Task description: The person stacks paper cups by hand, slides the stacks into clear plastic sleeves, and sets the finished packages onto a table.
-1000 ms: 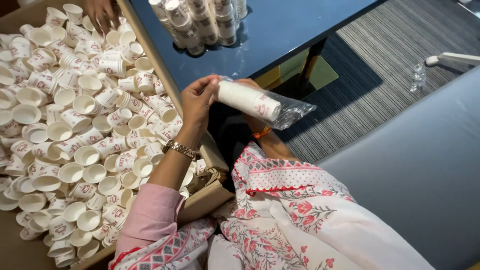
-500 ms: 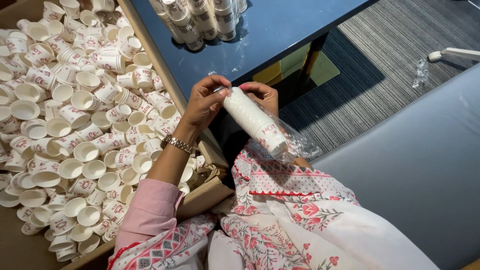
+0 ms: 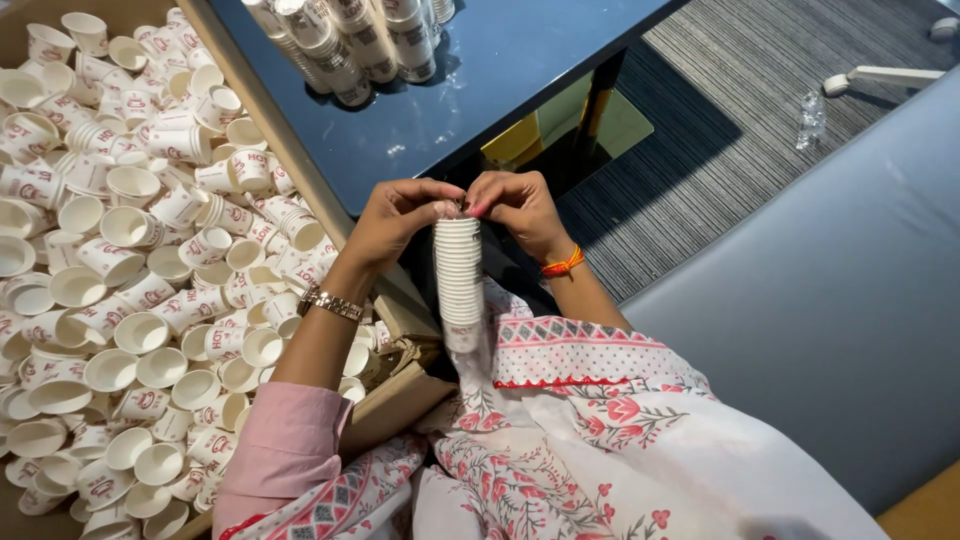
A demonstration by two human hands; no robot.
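Held stack: a tall stack of nested white paper cups in a thin clear plastic sleeve (image 3: 459,280) hangs upright in front of the person's lap, its top pinched between both hands, just below the counter's edge.
Left hand (image 3: 400,215): fingers bent inward and closed on the sleeve's top; metal bracelet at the wrist, pink sleeve on the forearm.
Right hand (image 3: 515,205): fingers curled narrow on the same top, touching the left fingertips; orange thread band at the wrist.
Box: large brown cardboard box (image 3: 400,400) to the left, filled with loose white paper cups with red print (image 3: 130,250).
Counter: dark glossy blue counter (image 3: 500,70) above the hands, carrying wrapped rows of stacked cups (image 3: 350,40).
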